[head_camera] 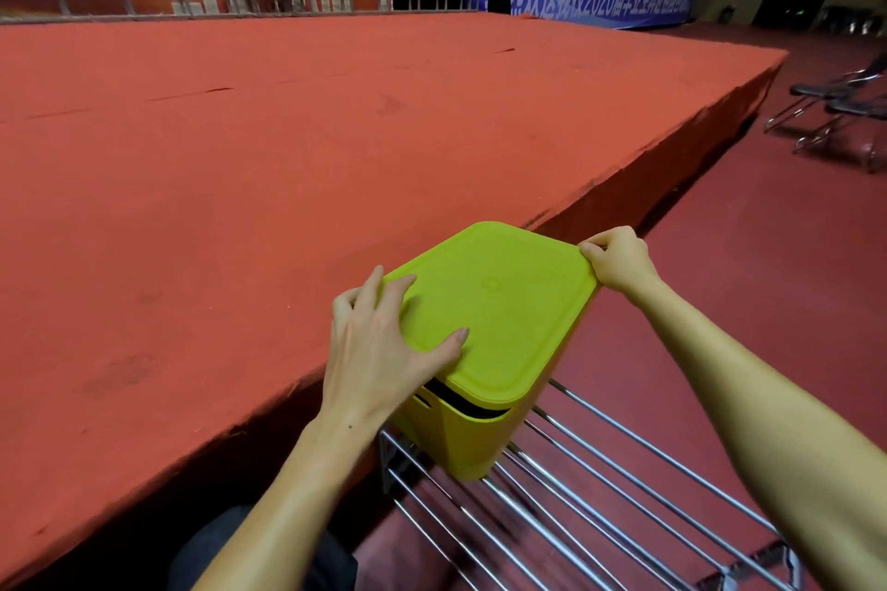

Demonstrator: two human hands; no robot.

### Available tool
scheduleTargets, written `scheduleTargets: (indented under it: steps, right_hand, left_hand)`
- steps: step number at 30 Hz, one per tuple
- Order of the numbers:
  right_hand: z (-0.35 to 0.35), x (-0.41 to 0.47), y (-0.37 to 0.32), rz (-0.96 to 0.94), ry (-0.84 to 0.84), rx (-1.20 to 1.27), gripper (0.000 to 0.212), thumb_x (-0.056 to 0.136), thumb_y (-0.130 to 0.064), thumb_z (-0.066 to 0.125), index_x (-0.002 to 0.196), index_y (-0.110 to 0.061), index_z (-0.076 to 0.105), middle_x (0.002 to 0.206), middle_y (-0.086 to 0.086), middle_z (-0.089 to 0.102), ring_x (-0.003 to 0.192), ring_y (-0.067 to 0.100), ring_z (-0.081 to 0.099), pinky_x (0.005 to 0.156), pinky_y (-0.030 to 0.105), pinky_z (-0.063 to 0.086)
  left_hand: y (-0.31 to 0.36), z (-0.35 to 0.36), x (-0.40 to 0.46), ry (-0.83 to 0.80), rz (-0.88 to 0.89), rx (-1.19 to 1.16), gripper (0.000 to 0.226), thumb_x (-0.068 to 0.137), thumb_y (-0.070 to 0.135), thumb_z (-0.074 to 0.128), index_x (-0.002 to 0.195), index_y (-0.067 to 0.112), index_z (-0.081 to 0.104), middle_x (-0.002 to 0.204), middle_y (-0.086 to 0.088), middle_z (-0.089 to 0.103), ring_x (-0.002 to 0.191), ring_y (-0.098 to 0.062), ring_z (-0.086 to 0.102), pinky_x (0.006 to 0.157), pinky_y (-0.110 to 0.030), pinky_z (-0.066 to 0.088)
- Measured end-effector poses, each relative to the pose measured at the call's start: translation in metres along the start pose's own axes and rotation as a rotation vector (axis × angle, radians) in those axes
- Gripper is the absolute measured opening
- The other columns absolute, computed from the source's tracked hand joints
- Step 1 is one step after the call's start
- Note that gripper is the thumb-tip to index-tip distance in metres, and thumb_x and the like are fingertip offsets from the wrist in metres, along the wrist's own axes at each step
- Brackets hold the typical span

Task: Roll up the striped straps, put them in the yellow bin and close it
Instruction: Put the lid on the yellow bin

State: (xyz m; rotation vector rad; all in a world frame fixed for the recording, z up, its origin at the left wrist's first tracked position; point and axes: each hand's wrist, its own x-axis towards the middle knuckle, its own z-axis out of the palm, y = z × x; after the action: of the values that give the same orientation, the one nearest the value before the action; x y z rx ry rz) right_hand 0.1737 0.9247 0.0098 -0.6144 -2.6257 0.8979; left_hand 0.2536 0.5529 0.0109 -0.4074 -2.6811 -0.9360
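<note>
My left hand point(384, 341) lies on the near-left corner of the lid point(494, 302), its fingers spread wide and fairly straight, the thumb flat on top and the other fingertips over the left edge; my right hand point(617, 262) pinches the far-right corner of the lid, fingers curled round its rim. The lid sits on the yellow bin point(470, 442) but not fully down; a dark gap shows under its near edge. The bin stands on a chrome wire rack point(600, 494), just beside the edge of the red-carpeted stage point(288, 158); the straps are not visible, so I cannot tell where they are. Folding chairs point(835, 110) stand well apart on the right.
</note>
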Motion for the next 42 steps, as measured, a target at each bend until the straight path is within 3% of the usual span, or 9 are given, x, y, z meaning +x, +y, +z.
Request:
scheduleTargets:
  steps: [6, 13, 19, 25, 28, 31, 34, 38, 42]
  right_hand:
    - [-0.002, -0.008, 0.005, -0.03, -0.005, -0.045, 0.026, 0.107, -0.021, 0.061, 0.114, -0.01, 0.082, 0.103, 0.012, 0.077, 0.105, 0.034, 0.066, 0.084, 0.035, 0.044]
    - [0.006, -0.024, 0.002, -0.034, 0.018, -0.119, 0.028, 0.108, -0.023, 0.056, 0.105, -0.015, 0.082, 0.1, 0.017, 0.077, 0.103, 0.046, 0.066, 0.091, 0.051, 0.056]
    - [0.012, -0.033, -0.001, -0.086, -0.012, -0.193, 0.031, 0.107, -0.041, 0.055, 0.128, -0.026, 0.072, 0.12, 0.01, 0.076, 0.116, 0.04, 0.067, 0.094, 0.05, 0.056]
    - [0.002, -0.039, 0.008, -0.191, -0.19, -0.187, 0.048, 0.109, -0.052, 0.045, 0.155, -0.044, 0.053, 0.139, 0.007, 0.072, 0.122, 0.034, 0.067, 0.104, 0.05, 0.053]
    - [-0.001, -0.041, 0.008, -0.187, -0.271, -0.225, 0.062, 0.101, -0.072, 0.037, 0.16, -0.052, 0.04, 0.137, 0.006, 0.071, 0.121, 0.034, 0.066, 0.102, 0.05, 0.053]
    - [0.0, -0.045, 0.009, -0.21, -0.266, -0.307, 0.062, 0.104, -0.07, 0.034, 0.163, -0.052, 0.032, 0.153, 0.0, 0.061, 0.135, 0.034, 0.059, 0.105, 0.053, 0.049]
    - [0.002, -0.046, 0.007, -0.223, -0.242, -0.354, 0.071, 0.095, -0.071, 0.025, 0.163, -0.052, 0.032, 0.152, 0.0, 0.062, 0.133, 0.034, 0.059, 0.098, 0.051, 0.047]
    - [-0.006, -0.037, 0.002, -0.292, -0.26, -0.478, 0.071, 0.1, -0.078, 0.037, 0.162, -0.043, 0.037, 0.154, -0.002, 0.059, 0.135, 0.028, 0.058, 0.098, 0.047, 0.047]
    - [-0.008, -0.027, -0.024, -0.472, -0.257, -0.459, 0.08, 0.097, -0.078, 0.049, 0.164, -0.036, 0.035, 0.164, -0.007, 0.045, 0.139, 0.023, 0.05, 0.107, 0.046, 0.046]
  left_hand:
    - [-0.008, 0.002, -0.015, -0.013, 0.023, -0.004, 0.099, 0.074, 0.086, 0.058, 0.154, 0.028, 0.053, 0.171, -0.004, 0.036, 0.15, -0.028, 0.031, 0.12, -0.047, 0.038]
    - [-0.017, 0.007, -0.023, -0.035, 0.018, 0.092, 0.093, 0.078, 0.086, 0.056, 0.152, 0.029, 0.055, 0.17, -0.006, 0.038, 0.152, -0.031, 0.032, 0.122, -0.054, 0.04]
    - [-0.022, 0.009, -0.017, -0.064, 0.008, 0.134, 0.095, 0.078, 0.087, 0.05, 0.153, 0.029, 0.053, 0.17, -0.005, 0.037, 0.154, -0.031, 0.031, 0.123, -0.055, 0.036]
    - [-0.026, 0.013, -0.016, -0.09, -0.017, 0.196, 0.102, 0.077, 0.095, 0.04, 0.159, 0.034, 0.043, 0.176, 0.001, 0.026, 0.157, -0.026, 0.027, 0.123, -0.052, 0.036]
    - [-0.026, 0.013, -0.014, -0.12, -0.028, 0.224, 0.11, 0.074, 0.1, 0.034, 0.164, 0.037, 0.033, 0.178, 0.005, 0.017, 0.16, -0.023, 0.021, 0.125, -0.05, 0.032]
    - [-0.027, 0.013, -0.013, -0.124, -0.028, 0.247, 0.116, 0.072, 0.104, 0.031, 0.166, 0.036, 0.028, 0.179, 0.007, 0.016, 0.16, -0.021, 0.021, 0.127, -0.048, 0.029]
    - [-0.024, 0.013, -0.011, -0.126, -0.011, 0.317, 0.117, 0.073, 0.105, 0.026, 0.166, 0.033, 0.029, 0.178, 0.003, 0.019, 0.161, -0.024, 0.023, 0.128, -0.047, 0.027]
    - [-0.016, 0.006, -0.01, -0.235, 0.001, 0.402, 0.126, 0.069, 0.109, 0.015, 0.171, 0.034, 0.006, 0.181, -0.008, 0.002, 0.166, -0.034, 0.001, 0.134, -0.053, 0.007]
    - [-0.002, -0.002, -0.012, -0.341, 0.025, 0.392, 0.137, 0.06, 0.114, 0.021, 0.17, 0.038, -0.007, 0.179, -0.015, -0.012, 0.164, -0.037, -0.02, 0.133, -0.056, -0.007]
